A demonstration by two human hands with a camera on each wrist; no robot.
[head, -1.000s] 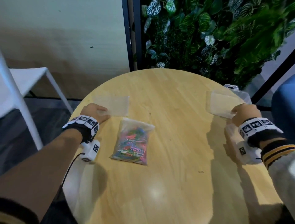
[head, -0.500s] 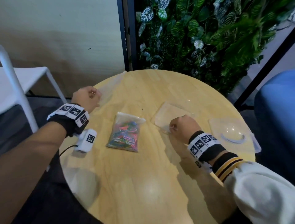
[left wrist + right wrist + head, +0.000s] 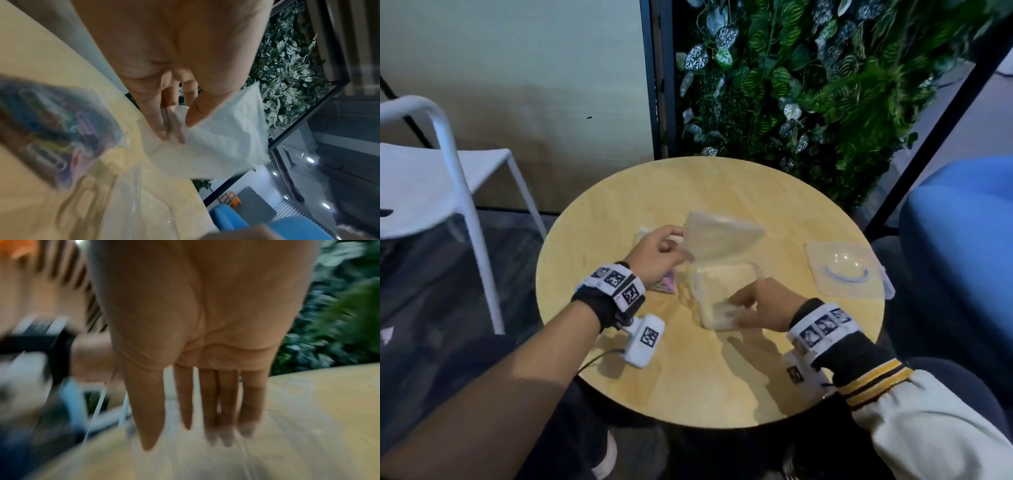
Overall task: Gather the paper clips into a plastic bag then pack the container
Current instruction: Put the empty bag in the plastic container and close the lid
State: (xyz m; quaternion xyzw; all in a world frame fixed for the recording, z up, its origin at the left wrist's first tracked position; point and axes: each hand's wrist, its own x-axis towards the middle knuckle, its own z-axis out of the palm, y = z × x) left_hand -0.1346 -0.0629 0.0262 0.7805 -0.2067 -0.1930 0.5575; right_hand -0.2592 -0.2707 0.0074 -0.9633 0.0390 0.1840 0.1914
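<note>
My left hand (image 3: 661,253) (image 3: 176,129) pinches a stack of empty clear plastic bags (image 3: 719,236) (image 3: 222,146) between thumb and fingers, lifted and tilted just above the far rim of a clear plastic container (image 3: 722,298). The container stands mid-table. My right hand (image 3: 753,308) (image 3: 185,426) rests on its near end with straight fingers; that wrist view is blurred. The bag of coloured paper clips (image 3: 666,284) (image 3: 51,129) lies on the table under my left wrist, mostly hidden in the head view.
The container's clear lid (image 3: 846,267) lies flat near the right edge of the round wooden table (image 3: 688,383). A white chair (image 3: 431,192) stands to the left, a blue seat (image 3: 962,240) to the right, and a plant wall (image 3: 808,85) behind.
My left hand lifted the empty bags off the table's left side and carried them right, over the container. My right hand drew the container from the right edge to the middle.
</note>
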